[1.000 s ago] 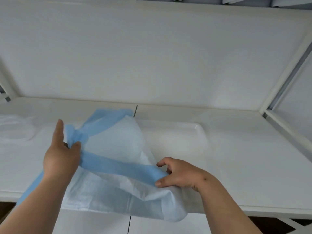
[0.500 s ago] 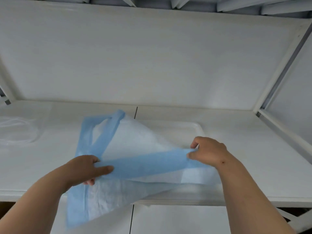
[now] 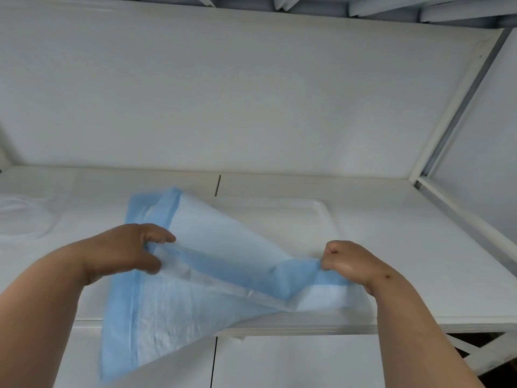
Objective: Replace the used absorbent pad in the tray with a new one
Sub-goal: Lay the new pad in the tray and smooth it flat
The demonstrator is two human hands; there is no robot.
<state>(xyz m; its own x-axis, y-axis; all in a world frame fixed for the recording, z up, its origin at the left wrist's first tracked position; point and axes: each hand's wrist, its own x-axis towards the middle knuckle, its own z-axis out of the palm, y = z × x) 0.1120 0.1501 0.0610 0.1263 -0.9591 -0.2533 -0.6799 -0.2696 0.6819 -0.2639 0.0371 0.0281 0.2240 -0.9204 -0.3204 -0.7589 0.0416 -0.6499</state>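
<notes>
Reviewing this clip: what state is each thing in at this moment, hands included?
Absorbent pad: partly unfolded, held up, one end hanging past the table edge.
Tray: on the table, far half bare.
Left hand: gripping the pad.
Right hand: pinching the pad's blue edge.
Plastic bag: lying far left.

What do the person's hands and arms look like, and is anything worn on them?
Both hands, left and right, are bare: no gloves, rings or watch show. Both forearms are also bare down to the picture's edge, so no sleeve is in view. The right wrist carries a small dark mark.
</notes>
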